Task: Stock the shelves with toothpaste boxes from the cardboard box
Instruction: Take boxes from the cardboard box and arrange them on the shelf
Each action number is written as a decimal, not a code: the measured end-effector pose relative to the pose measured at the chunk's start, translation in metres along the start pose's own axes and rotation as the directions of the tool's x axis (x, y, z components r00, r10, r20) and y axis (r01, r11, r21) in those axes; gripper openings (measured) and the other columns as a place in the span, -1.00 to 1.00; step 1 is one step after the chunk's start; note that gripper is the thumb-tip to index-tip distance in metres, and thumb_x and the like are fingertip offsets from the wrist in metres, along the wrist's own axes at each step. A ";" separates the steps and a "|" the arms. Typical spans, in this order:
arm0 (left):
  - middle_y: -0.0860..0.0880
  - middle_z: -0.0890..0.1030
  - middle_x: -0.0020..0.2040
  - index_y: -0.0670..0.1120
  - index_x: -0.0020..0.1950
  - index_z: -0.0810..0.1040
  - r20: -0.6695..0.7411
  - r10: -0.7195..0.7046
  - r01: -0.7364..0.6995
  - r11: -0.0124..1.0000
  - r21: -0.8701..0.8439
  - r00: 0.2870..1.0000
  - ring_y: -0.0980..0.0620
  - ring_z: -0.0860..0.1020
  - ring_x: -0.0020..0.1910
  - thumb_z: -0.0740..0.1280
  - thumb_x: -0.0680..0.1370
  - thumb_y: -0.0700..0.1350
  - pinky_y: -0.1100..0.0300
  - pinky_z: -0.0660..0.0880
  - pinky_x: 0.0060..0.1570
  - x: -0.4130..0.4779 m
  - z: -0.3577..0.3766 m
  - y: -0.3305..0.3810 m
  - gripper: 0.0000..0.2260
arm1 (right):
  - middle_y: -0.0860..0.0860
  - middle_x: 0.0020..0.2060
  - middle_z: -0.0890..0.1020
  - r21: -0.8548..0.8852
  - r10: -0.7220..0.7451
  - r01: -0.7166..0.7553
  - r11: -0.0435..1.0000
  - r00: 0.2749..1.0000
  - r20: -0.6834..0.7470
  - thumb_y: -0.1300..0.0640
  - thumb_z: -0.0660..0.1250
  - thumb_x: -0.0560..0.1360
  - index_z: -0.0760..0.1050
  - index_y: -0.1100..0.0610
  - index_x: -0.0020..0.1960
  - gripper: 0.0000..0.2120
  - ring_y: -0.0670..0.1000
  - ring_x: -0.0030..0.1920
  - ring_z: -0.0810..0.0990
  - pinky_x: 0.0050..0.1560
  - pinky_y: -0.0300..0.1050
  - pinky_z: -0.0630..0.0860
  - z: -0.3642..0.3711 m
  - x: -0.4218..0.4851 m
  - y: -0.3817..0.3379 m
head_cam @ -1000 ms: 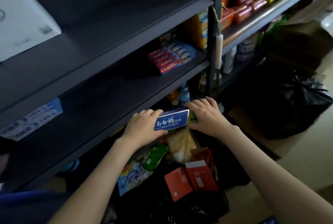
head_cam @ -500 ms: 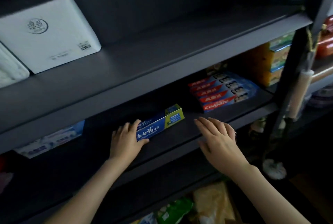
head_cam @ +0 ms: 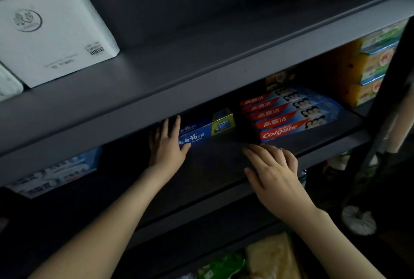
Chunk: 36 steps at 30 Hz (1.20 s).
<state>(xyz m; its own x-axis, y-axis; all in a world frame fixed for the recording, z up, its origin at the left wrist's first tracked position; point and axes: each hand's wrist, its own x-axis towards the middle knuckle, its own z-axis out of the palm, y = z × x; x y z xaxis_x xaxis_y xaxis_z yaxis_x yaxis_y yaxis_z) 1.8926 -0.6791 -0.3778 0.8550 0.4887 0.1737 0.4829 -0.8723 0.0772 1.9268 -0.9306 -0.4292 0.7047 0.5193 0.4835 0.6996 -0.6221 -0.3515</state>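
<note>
Shelves (head_cam: 224,70), dark grey, in dim light

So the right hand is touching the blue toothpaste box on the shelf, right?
No, it is the left hand that touches the blue toothpaste box on the shelf. The head view shows it. The right hand holds nothing.
</note>
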 end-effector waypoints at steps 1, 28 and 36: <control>-0.12 0.01 0.57 0.00 0.58 -0.02 -0.042 0.011 -0.012 1.000 -0.024 0.999 -0.16 0.03 0.53 0.24 0.59 0.05 -0.09 -0.01 0.48 -0.013 -0.002 0.010 -0.35 | -0.06 0.23 0.53 0.030 0.011 -0.011 0.999 1.000 -0.004 -0.06 0.05 0.54 0.48 0.06 0.31 -0.56 0.00 0.29 0.33 0.30 -0.01 0.13 -0.005 -0.007 0.000; 0.01 0.30 0.43 0.01 0.50 0.24 0.741 0.671 -0.402 0.680 -0.614 0.003 -0.02 0.30 0.38 0.17 0.63 -0.13 0.02 0.35 0.32 -0.620 0.242 0.263 -0.57 | 0.09 0.40 0.33 -0.254 0.885 -0.958 -0.131 -0.228 0.406 0.14 0.33 0.51 0.15 0.11 0.49 -0.38 0.10 0.38 0.31 0.37 0.14 0.31 -0.107 -0.763 0.029; -0.13 0.28 0.43 -0.05 0.54 0.15 0.848 0.529 -0.425 0.775 -0.468 0.032 -0.12 0.40 0.29 0.17 0.62 -0.14 -0.06 0.42 0.25 -0.651 0.304 0.298 -0.51 | -0.04 0.39 0.33 -0.083 0.941 -0.994 -0.072 -0.095 0.325 0.11 0.30 0.53 0.17 0.01 0.47 -0.44 -0.02 0.42 0.24 0.42 0.05 0.16 -0.068 -0.766 0.046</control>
<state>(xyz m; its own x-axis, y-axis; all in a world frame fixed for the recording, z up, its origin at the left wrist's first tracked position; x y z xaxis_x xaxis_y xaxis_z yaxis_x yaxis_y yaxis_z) 1.5376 -1.2521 -0.7661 0.4436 -0.4307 -0.7859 -0.0771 -0.8921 0.4453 1.4114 -1.3964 -0.7613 0.6296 -0.4444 -0.6373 -0.7605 -0.5201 -0.3886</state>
